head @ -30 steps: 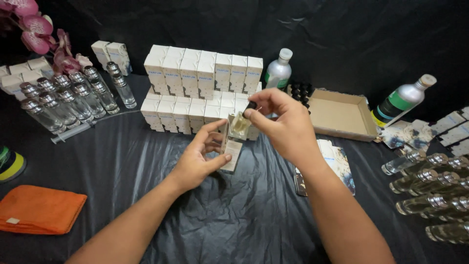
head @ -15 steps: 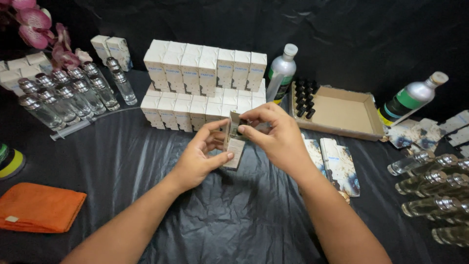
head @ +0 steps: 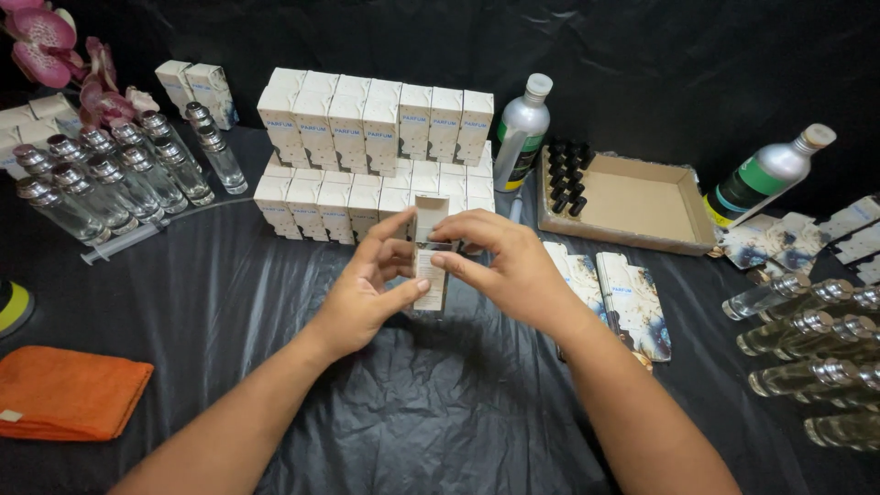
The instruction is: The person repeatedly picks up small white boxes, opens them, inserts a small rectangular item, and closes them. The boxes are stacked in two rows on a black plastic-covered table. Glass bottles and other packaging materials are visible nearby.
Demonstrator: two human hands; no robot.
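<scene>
We see both hands meeting over the middle of the table [head: 229, 302], which is covered in black plastic sheeting. The left hand [head: 367, 293] grips a small white cardboard carton [head: 429, 266] from its left side, thumb across the lower front, fingers [head: 394, 225] curled toward the upper part. The right hand [head: 513, 266] comes in from the right, its fingers [head: 458, 266] pinching the carton near the open top flap. The carton stands roughly upright, held just above the sheeting. We cannot tell whether anything sits inside it.

Directly behind the hands we note a two-tier stack of matching white cartons [head: 376, 151], closed and standing in rows. To its right stands a silver bottle with a white cap [head: 521, 133]. Beside it lies a shallow brown cardboard tray [head: 642, 202] with small black caps [head: 566, 174] grouped along its left wall. A second silver bottle with a green label [head: 765, 174] lies tilted further right.

Flat, unfolded marbled carton blanks [head: 632, 293] lie just right of the right hand. Clear glass bottles with silver collars [head: 807, 353] lie on their sides at the right edge; a similar group [head: 101, 174] rests at the far left, with a plastic syringe [head: 128, 243] just in front. A folded orange cloth [head: 69, 390] lies at lower left, pink orchid blooms [head: 46, 46] at the top left corner.
</scene>
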